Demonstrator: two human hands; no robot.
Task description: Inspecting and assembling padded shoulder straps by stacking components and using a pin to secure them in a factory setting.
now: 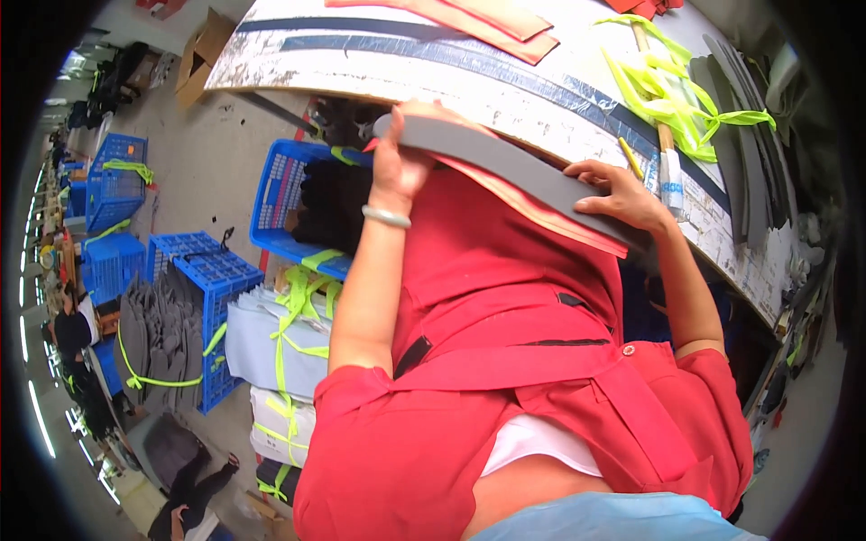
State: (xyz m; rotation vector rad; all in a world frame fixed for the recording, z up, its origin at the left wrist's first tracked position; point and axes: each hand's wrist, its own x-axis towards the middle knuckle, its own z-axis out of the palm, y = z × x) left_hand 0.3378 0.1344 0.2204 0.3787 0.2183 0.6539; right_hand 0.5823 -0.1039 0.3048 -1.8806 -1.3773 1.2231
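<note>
A long, slightly curved grey strip (505, 162) spans my two hands in front of my red clothing. Under it, along its near edge, lie coral-orange fabric strips (550, 216). My left hand (397, 167) grips the strip's left end, thumb on top and the other fingers partly hidden behind it. Toward the other end, my right hand (624, 194) pinches the strip between thumb and fingers. Both hands are just off the near edge of a worn white table (248, 68). I cannot tell whether the coral strips are attached to the grey one.
More coral pieces (505, 36) lie on the table. At right are neon-yellow ties (663, 104), a wooden handle (666, 137) and stacked grey pieces (735, 144). On my left stand a blue crate (271, 203) of dark pieces and a tied pale-blue bundle (262, 334).
</note>
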